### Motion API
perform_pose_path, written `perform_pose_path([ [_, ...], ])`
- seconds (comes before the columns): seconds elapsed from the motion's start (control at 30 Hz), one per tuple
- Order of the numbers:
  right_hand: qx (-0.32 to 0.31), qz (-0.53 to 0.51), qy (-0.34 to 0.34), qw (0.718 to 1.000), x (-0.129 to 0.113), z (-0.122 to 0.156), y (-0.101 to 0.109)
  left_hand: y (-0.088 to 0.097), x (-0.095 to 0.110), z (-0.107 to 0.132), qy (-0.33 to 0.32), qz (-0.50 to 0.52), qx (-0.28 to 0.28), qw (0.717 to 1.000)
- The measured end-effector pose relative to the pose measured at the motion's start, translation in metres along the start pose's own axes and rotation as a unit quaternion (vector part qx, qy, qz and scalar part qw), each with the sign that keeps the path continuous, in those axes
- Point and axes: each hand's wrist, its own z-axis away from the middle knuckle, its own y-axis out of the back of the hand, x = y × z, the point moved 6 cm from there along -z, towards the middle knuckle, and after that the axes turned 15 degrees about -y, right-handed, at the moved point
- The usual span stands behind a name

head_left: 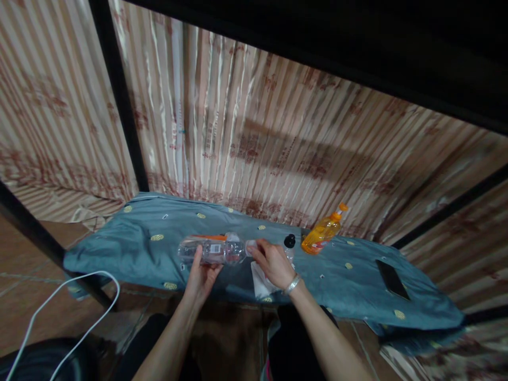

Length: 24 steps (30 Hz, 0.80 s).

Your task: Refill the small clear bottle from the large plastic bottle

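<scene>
A clear plastic bottle (214, 250) lies on its side over a table covered in blue-grey cloth (138, 248). My left hand (201, 275) grips its body from below. My right hand (270, 263), with a bracelet on the wrist, is closed around the bottle's neck end. Under my right hand lies a white cloth or tissue (260, 286). A small bottle with a black cap (289, 243) stands just behind my right hand. An orange-handled object (210, 237) lies behind the clear bottle, mostly hidden.
An orange liquid bottle (322, 232) with an orange cap leans at the back of the table. A black phone (392, 279) lies on the right part of the cloth. Striped curtains hang behind. A white cable (59, 296) loops at the lower left. Black frame bars cross left and right.
</scene>
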Motion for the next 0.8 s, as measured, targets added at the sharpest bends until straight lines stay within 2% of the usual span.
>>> perform_pose_path([
  [0.07,0.007,0.006,-0.021,1.0,0.001,-0.001,0.0,0.0,0.0,-0.001,-0.005,0.0,-0.002,1.0],
  [0.23,-0.001,-0.029,0.054,0.998,-0.006,0.002,0.001,0.0,0.0,-0.003,-0.012,-0.004,-0.003,1.0],
  [0.4,0.004,0.027,0.01,1.0,-0.001,-0.002,-0.004,0.0,-0.001,-0.006,-0.009,-0.005,-0.002,1.0],
  [0.53,0.02,0.038,0.007,0.999,-0.004,0.001,-0.008,0.002,-0.002,-0.007,-0.003,-0.01,-0.003,1.0],
  [0.7,0.047,0.055,-0.035,0.997,-0.005,0.005,-0.009,-0.001,-0.003,-0.001,0.002,-0.012,-0.014,1.0],
  [0.8,0.082,0.049,-0.016,0.995,-0.011,0.008,-0.003,-0.005,-0.005,0.003,0.004,-0.006,-0.028,1.0],
])
